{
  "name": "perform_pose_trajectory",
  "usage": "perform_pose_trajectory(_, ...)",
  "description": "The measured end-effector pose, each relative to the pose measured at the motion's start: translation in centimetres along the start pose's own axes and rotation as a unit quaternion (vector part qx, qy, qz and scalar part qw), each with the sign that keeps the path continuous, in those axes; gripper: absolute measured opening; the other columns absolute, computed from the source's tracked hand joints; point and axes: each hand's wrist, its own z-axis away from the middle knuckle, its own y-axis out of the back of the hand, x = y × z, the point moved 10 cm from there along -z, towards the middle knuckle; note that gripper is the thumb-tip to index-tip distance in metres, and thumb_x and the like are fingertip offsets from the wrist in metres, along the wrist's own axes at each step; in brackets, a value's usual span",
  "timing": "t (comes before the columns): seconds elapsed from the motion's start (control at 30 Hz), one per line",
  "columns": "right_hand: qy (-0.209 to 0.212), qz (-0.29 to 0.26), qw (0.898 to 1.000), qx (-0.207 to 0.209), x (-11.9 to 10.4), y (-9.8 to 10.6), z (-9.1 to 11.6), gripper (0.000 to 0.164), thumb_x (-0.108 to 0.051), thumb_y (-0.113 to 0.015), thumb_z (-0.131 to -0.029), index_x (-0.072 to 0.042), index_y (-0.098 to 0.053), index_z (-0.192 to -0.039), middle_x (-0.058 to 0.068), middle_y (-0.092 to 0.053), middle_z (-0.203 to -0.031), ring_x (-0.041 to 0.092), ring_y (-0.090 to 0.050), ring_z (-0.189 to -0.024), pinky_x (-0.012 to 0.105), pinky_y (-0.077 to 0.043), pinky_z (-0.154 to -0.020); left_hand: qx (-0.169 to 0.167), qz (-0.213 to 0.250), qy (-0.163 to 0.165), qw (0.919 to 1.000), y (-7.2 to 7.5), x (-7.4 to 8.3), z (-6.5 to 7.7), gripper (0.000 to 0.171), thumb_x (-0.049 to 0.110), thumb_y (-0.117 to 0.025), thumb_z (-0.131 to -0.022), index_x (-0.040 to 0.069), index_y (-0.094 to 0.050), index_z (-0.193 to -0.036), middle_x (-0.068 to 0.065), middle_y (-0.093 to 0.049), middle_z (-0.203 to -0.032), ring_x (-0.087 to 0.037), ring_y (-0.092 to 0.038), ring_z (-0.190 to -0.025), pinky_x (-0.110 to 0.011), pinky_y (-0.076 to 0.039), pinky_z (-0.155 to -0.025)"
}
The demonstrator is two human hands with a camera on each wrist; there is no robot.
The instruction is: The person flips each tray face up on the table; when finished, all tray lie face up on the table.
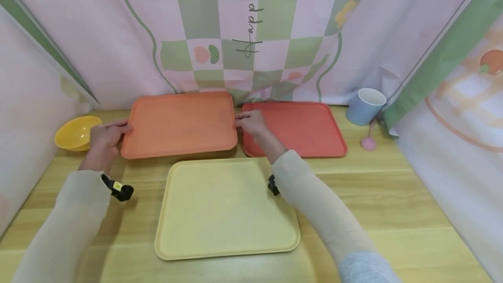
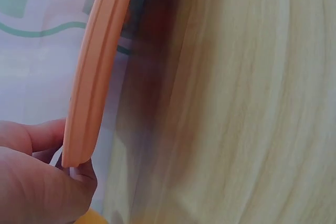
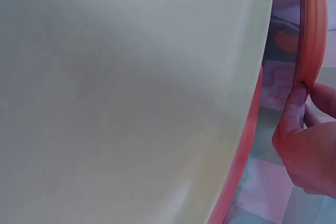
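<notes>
Both hands hold an orange tray (image 1: 180,125) by its short sides, raised over the back left of the table. My left hand (image 1: 106,136) pinches the left edge; in the left wrist view, wood and shadow show beneath the tray's rim (image 2: 94,72). The right hand (image 1: 253,125) grips the opposite edge, and the right wrist view shows its thumb and fingers (image 3: 294,111) about the rim. Under the right wrist, a pale yellow tray (image 1: 225,208) lies on the table in front. A red tray (image 1: 298,130) lies at the back, just right of the orange one, partly behind the right hand.
A yellow bowl (image 1: 76,133) stands at the back left, close beside the left hand. At the back right are a blue cup (image 1: 363,108) and a pink spoon (image 1: 368,143). A patterned curtain (image 1: 275,25) hangs along the table's back edge.
</notes>
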Motion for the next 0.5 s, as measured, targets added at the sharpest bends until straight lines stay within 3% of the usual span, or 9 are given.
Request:
perform_pose_trajectory(0.17,-0.009,-0.003,1.0,-0.009,0.3,-0.3,-0.2,0.03,0.008,-0.067,-0.091,0.01,-0.069,-0.121,0.025,-0.068,-0.12,0.018,-0.068,-0.075,0.038,-0.057,-0.09,0.01,-0.014,0.019,0.9997,-0.1,-0.2,0.0,0.045,0.0,-0.07,-0.094,0.015,-0.065,-0.136,0.013,-0.069,-0.088,-0.004,-0.062,-0.088,-0.018,-0.055,-0.062)
perform_pose_trajectory(0.33,-0.019,-0.005,1.0,-0.012,0.4,-0.5,-0.4,0.031,0.009,-0.067,-0.092,0.009,-0.068,-0.123,0.025,-0.068,-0.119,0.03,-0.071,-0.099,0.038,-0.057,-0.09,0.016,-0.026,0.026,0.9992,-0.3,-0.4,-0.3,0.047,0.004,-0.07,-0.095,0.016,-0.062,-0.14,0.005,-0.064,-0.122,-0.007,-0.06,-0.103,-0.018,-0.055,-0.063)
perform_pose_trajectory(0.5,-0.02,-0.004,1.0,-0.024,0.6,-1.2,-0.8,0.03,0.009,-0.067,-0.092,0.011,-0.067,-0.122,0.026,-0.066,-0.121,0.037,-0.068,-0.107,0.041,-0.056,-0.093,0.025,-0.027,0.057,0.9977,0.2,-1.2,-0.4,0.048,0.007,-0.067,-0.098,0.022,-0.059,-0.143,0.005,-0.056,-0.14,-0.007,-0.057,-0.109,-0.02,-0.054,-0.063)
